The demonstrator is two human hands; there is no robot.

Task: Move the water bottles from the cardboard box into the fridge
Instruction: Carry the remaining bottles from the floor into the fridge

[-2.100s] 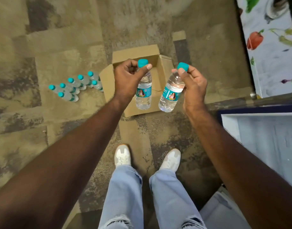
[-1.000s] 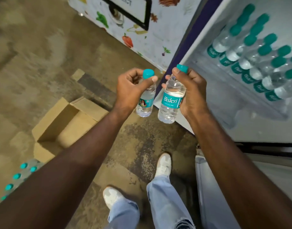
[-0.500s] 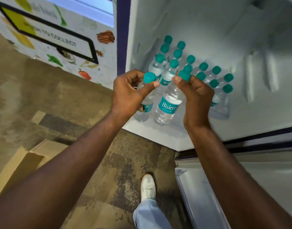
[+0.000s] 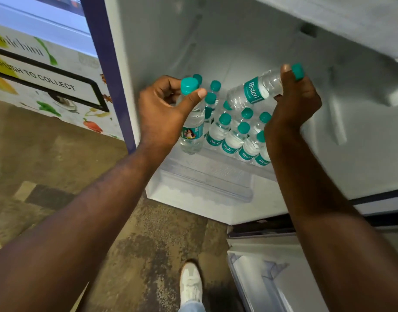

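Head view, looking down into the open fridge (image 4: 238,46). My left hand (image 4: 162,113) has its grip closed round the neck of a water bottle (image 4: 192,131), thumb pressed just under the teal cap (image 4: 189,85); that bottle hangs upright, its base at the left front of the fridge shelf (image 4: 204,176), just beside the stored group. I cannot tell whether the base touches the shelf. My right hand (image 4: 295,104) grips a second Bisleri bottle (image 4: 254,92) at the neck, index finger lying along its teal cap (image 4: 297,72); this one is tilted nearly flat, base pointing left, held above the standing bottles and apart from them. The stored bottles (image 4: 234,134) stand upright on the shelf in tight rows, teal caps up, Bisleri labels facing me on the front ones; the right forearm hides the right end of the group. Left of the fridge's dark blue edge (image 4: 107,70) stands a printed panel with vegetable pictures and a black-framed flap reading "PUSH TO COLLECT" (image 4: 47,79). Below, mottled brown floor (image 4: 58,158), one white shoe (image 4: 191,282) and the hem of pale jeans. Lower right, a clear door bin (image 4: 261,273) of the open fridge door.
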